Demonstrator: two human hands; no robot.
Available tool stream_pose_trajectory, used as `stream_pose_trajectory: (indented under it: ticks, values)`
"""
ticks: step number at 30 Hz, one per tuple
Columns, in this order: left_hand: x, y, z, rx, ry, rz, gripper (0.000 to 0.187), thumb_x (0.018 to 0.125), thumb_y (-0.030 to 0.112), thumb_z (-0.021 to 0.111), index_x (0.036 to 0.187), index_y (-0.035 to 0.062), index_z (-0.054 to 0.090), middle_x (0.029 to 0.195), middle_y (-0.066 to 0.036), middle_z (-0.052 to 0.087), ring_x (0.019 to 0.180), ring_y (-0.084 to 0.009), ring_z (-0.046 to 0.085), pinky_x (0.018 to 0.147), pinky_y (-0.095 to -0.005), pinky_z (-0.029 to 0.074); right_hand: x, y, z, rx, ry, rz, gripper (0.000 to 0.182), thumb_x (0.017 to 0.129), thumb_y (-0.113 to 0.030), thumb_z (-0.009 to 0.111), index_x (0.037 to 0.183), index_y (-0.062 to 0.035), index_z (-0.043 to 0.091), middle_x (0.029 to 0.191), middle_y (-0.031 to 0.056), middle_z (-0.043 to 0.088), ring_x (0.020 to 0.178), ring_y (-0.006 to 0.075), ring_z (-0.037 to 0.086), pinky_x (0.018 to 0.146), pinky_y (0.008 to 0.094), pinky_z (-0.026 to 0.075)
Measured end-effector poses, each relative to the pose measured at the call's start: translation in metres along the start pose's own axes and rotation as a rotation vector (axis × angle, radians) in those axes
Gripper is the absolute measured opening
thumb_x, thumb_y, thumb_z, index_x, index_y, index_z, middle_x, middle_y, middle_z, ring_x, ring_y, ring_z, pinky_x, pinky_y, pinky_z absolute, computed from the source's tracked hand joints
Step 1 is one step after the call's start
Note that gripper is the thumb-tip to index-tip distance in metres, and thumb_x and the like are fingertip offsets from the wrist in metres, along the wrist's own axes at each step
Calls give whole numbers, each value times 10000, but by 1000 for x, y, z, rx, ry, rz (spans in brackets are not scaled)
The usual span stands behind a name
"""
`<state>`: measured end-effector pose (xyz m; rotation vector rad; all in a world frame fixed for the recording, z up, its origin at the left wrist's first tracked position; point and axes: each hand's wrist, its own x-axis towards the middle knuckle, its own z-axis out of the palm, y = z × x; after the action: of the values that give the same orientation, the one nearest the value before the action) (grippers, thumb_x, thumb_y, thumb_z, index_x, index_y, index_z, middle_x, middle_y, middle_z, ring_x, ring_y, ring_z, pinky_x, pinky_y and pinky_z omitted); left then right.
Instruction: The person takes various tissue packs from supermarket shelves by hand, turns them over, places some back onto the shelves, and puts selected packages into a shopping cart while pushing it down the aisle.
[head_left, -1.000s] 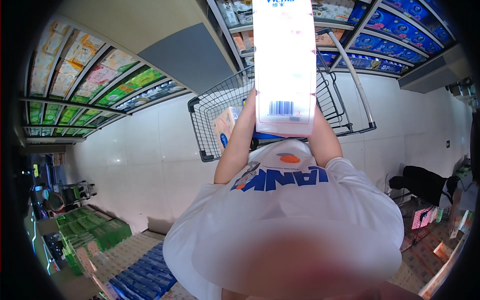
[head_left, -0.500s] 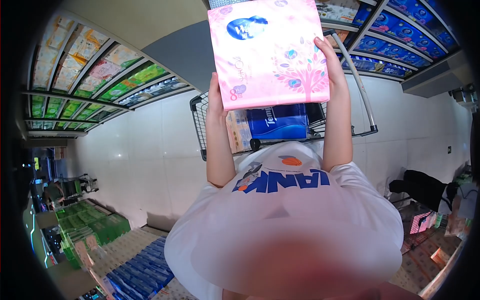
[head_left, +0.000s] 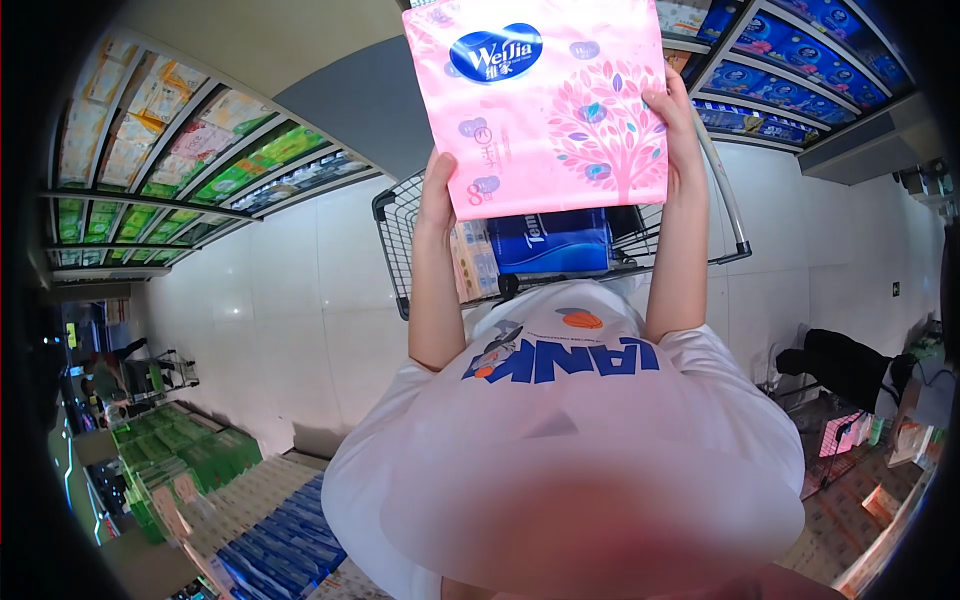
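A pink tissue pack [head_left: 540, 130] with a blue "WeiJia" label and a printed tree is held up over the shopping cart. Its left edge is in the grip of my left hand [head_left: 437, 195], the thumb on the front face. My right hand [head_left: 678, 135] clasps the right edge, thumb on the printed front and fingers behind it. Below the pack, inside the cart [head_left: 400, 235], lie a blue Tempo tissue pack [head_left: 552, 243] and a beige patterned pack [head_left: 474, 260]. The far part of the cart is hidden behind the pink pack.
Shelves of tissue packs [head_left: 190, 150] line the upper left, and shelves of blue packs [head_left: 800, 60] stand upper right. Stacked green [head_left: 190, 450] and blue packs [head_left: 285, 535] are at lower left. A person in dark clothing [head_left: 845, 365] is near another cart [head_left: 835, 450] on the right.
The pink pack has tilted and shifted slightly left at its top, and its label is now readable without glare. Both thumbs have moved further onto its front.
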<state>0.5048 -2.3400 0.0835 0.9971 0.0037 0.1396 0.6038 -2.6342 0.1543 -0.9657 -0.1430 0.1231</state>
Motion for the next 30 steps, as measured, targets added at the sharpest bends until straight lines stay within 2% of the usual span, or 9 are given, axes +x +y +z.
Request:
stream_pose_trajectory:
  ticks: [1, 4, 10, 13, 18, 21, 24, 27, 30]
  values:
    - [1, -2, -6, 1, -5, 3, 582, 885, 351, 588, 1302, -19, 420, 1231, -147, 546, 1123, -248, 555, 961, -367, 449, -4, -1, -8, -88, -105, -158, 626, 778, -103, 670, 1326, -20, 379, 1162, 103, 561, 1026, 182, 599, 831, 274, 502]
    - [3, 12, -1, 404, -161, 153, 807, 573, 155, 828, 1256, -23, 435, 1155, -131, 572, 1058, -222, 579, 938, -355, 452, -13, -17, -23, -277, -245, -336, 766, 680, -8, 694, 1350, -25, 325, 1186, 86, 536, 1038, 184, 582, 850, 275, 485]
    - [12, 33, 11, 837, -248, 274, 495, 660, -34, 739, 1130, 2, 586, 1064, -87, 613, 958, -197, 593, 848, -336, 500, -15, -19, -53, -476, -197, -122, 601, 595, 145, 665, 1157, -7, 518, 977, 51, 623, 912, 144, 599, 746, 282, 499]
    - [25, 7, -32, 1038, -153, 179, 569, 669, 102, 783, 1176, -8, 551, 1101, -99, 616, 991, -213, 599, 855, -336, 503, -22, -16, -51, -830, -164, -245, 441, 703, 59, 672, 1128, 17, 563, 967, 64, 642, 890, 151, 614, 753, 279, 510]
    - [26, 6, -35, 1155, -237, 230, 622, 693, 182, 774, 1220, -13, 508, 1135, -119, 594, 1021, -228, 591, 885, -344, 481, -32, -12, -44, -176, 315, -188, 384, 912, -158, 556, 1238, 42, 530, 1120, 116, 618, 992, 192, 607, 843, 311, 513]
    - [25, 21, -19, 1078, -309, 298, 658, 707, 230, 769, 1245, -16, 482, 1155, -130, 581, 1039, -237, 587, 903, -348, 469, -31, -21, -37, -373, 217, -276, 452, 868, -123, 602, 1275, 31, 481, 1175, 120, 585, 1047, 187, 576, 867, 299, 488]
    - [11, 27, 19, 544, -166, 322, 691, 746, 316, 717, 1277, -23, 432, 1157, -140, 561, 1052, -236, 580, 920, -351, 454, -18, -38, -21, -517, -218, -230, 634, 815, -148, 648, 1353, -21, 338, 1233, 123, 537, 1099, 191, 541, 913, 297, 442]
    - [5, 36, 42, -200, 42, -220, 671, 855, 333, 641, 1344, -24, 349, 1252, -168, 519, 1125, -247, 548, 957, -357, 447, -18, -34, -7, -222, -178, -10, 645, 843, -258, 646, 1357, -38, 325, 1251, 127, 509, 1132, 193, 522, 935, 305, 422]
    - [14, 23, 27, -122, -40, -338, 623, 912, 310, 576, 1377, -11, 312, 1315, -180, 470, 1185, -251, 506, 985, -356, 432, -15, -19, -3, -248, -77, 80, 597, 873, -291, 620, 1342, -35, 354, 1242, 113, 510, 1135, 187, 524, 922, 307, 440]
